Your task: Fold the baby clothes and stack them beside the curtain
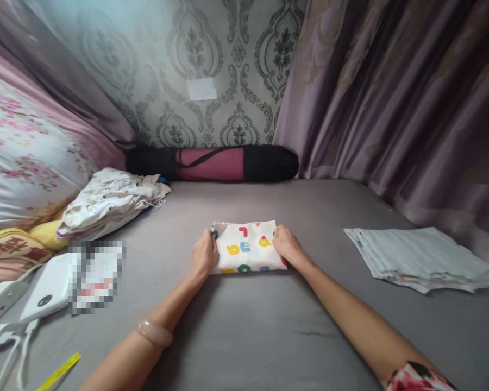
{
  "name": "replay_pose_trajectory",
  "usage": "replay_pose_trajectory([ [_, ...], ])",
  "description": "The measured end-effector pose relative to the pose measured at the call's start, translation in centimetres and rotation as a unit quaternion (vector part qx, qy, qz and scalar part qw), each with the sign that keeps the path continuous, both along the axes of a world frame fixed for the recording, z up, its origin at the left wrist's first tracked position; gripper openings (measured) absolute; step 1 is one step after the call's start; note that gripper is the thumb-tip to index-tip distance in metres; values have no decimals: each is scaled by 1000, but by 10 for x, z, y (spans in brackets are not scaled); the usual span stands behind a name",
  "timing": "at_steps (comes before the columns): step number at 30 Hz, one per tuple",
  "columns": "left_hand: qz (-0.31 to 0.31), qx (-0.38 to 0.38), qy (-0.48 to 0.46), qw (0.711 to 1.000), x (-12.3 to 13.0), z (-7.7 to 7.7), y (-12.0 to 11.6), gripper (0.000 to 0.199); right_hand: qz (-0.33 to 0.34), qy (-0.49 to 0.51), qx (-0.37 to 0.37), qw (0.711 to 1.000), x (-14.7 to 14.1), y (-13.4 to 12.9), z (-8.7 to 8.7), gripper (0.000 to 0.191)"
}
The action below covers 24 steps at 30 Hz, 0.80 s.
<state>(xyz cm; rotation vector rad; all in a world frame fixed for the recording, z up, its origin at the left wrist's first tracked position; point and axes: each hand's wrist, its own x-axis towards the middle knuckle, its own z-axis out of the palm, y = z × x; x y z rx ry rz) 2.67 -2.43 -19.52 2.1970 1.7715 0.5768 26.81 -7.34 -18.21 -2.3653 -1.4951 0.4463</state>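
A small folded white cloth (pixel 246 247) printed with coloured letters lies on the grey bed sheet (pixel 244 336) in the middle. My left hand (pixel 202 254) grips its left edge, fingers curled over the fabric. My right hand (pixel 287 245) holds its right edge the same way. A pale bangle sits on my left wrist.
A stack of folded pale cloths (pixel 419 259) lies at the right. A crumpled white garment pile (pixel 112 201) sits at the left by floral pillows (pixel 24 157). A black and pink rolled bag (pixel 212 163) lies against the wall. A white power bank (pixel 44 288) and cables rest at the near left.
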Motion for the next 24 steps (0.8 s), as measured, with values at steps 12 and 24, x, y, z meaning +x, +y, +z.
replay_pose_trajectory([
  [12, -31, -44, 96, 994, -1, 1, 8, 24, -40, -77, -46, 995, -24, -5, 11, 31],
  [24, 55, -50, 142, 987, 5, -1, 17, 28, -60, -82, -46, 994, -20, -1, 11, 33],
])
